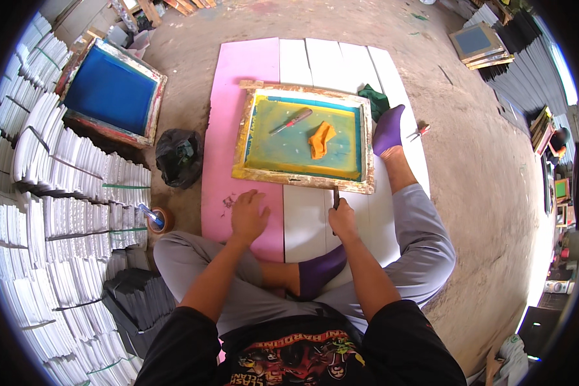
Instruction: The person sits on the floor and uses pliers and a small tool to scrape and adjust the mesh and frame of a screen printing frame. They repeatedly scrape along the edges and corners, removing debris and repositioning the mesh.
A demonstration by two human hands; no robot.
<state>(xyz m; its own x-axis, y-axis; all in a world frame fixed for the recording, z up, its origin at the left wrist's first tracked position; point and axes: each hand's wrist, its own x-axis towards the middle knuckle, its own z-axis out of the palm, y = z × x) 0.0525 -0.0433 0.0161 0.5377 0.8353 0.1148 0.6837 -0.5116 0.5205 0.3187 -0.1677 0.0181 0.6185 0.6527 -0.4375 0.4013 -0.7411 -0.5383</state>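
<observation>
A wooden-framed printing screen with yellow and teal mesh lies flat on the boards before me. My right hand is closed round a slim dark tool, upright at the frame's near edge; its exact kind does not show. My left hand rests low over the pink board, fingers spread and holding nothing. Small dark bits are scattered beside those fingers. On the mesh lie a slim red and grey hand tool and a crumpled orange cloth.
Tied stacks of white sheets line the left side. A blue screen leans there, near a black plastic bag and a brown pot. A dark green cloth touches the frame's far right corner. A red-handled tool lies right of my foot.
</observation>
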